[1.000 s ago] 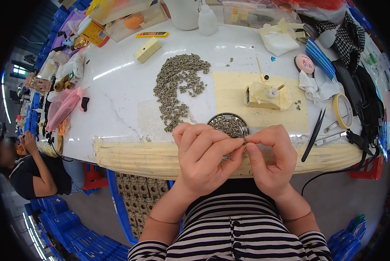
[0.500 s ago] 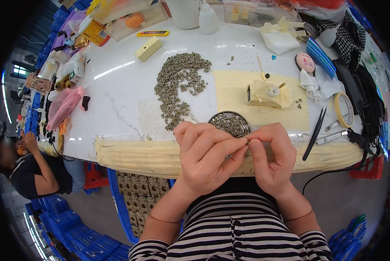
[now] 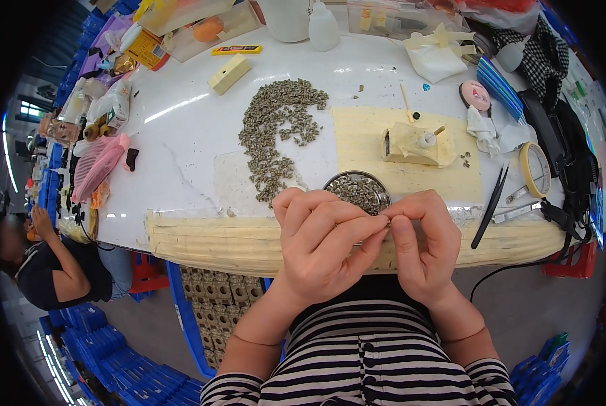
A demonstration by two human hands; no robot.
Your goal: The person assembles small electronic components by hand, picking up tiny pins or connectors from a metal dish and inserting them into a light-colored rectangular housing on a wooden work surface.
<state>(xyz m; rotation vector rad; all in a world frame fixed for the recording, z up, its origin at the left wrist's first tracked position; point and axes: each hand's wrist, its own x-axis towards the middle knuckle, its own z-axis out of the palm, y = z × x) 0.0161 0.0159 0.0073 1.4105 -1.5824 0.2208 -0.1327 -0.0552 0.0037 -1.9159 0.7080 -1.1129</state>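
Just in front of a round metal dish [image 3: 361,192] of small metal parts, both my hands meet with their fingertips pinched together. My left hand [image 3: 325,243] is closed, thumb against forefinger, at a tiny piece mostly covered by the fingers. Thumb and forefinger of my right hand [image 3: 424,243] pinch at the same spot from the other side. What they hold is too small to name. A large curved heap of small metal parts [image 3: 262,135] lies on the white table beyond my left hand.
A taped block with a small peg [image 3: 418,147] stands on a yellow sheet [image 3: 357,128]. To the right lie black tweezers [image 3: 490,206] and a tape roll [image 3: 533,169]. Padded tape covers the table's front edge [image 3: 208,237]. A blue crate of metal parts [image 3: 191,325] is below; a person [image 3: 62,264] sits at left.
Almost nothing differs. My fingertips have shifted very slightly while staying pinched together in front of the dish.
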